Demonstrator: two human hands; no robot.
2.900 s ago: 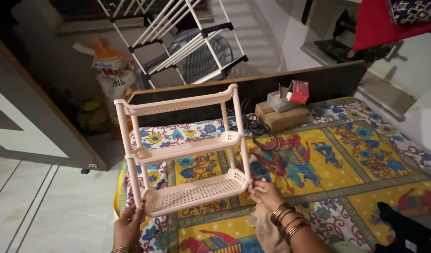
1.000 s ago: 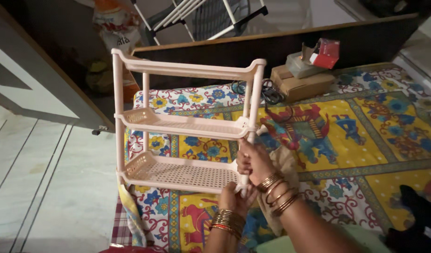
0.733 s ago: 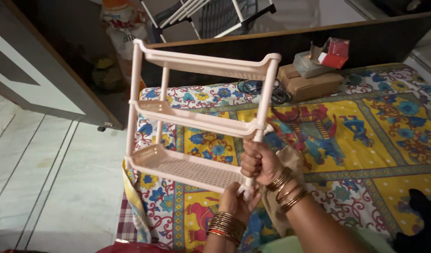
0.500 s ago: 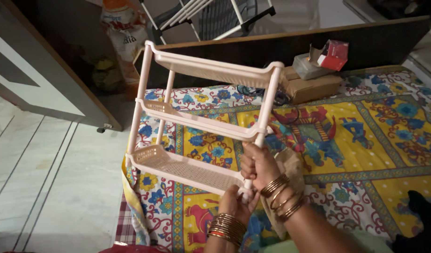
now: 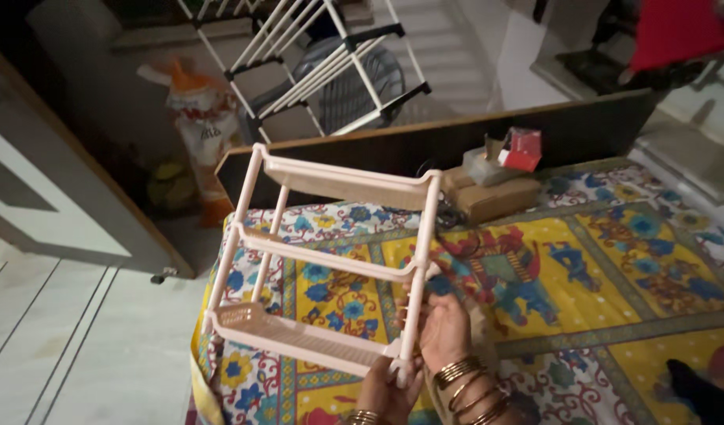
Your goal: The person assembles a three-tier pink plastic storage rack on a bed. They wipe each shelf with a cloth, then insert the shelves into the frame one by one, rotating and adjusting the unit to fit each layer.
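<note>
Rack: a pale pink three-tier plastic rack (image 5: 330, 275) is held tilted in the air above the bed (image 5: 613, 267), up and to the left of both hands.
Right hand (image 5: 444, 330): fingers wrapped around the rack's near right post, bangles on the wrist.
Left hand (image 5: 385, 389): closed on the foot of that same post, just below the right hand.
Beyond the hands: a cardboard box (image 5: 491, 197) sits on the patterned bedspread, with a small red box (image 5: 521, 149) on top.
Farther off: a white drying stand (image 5: 330, 63) on the floor.
</note>
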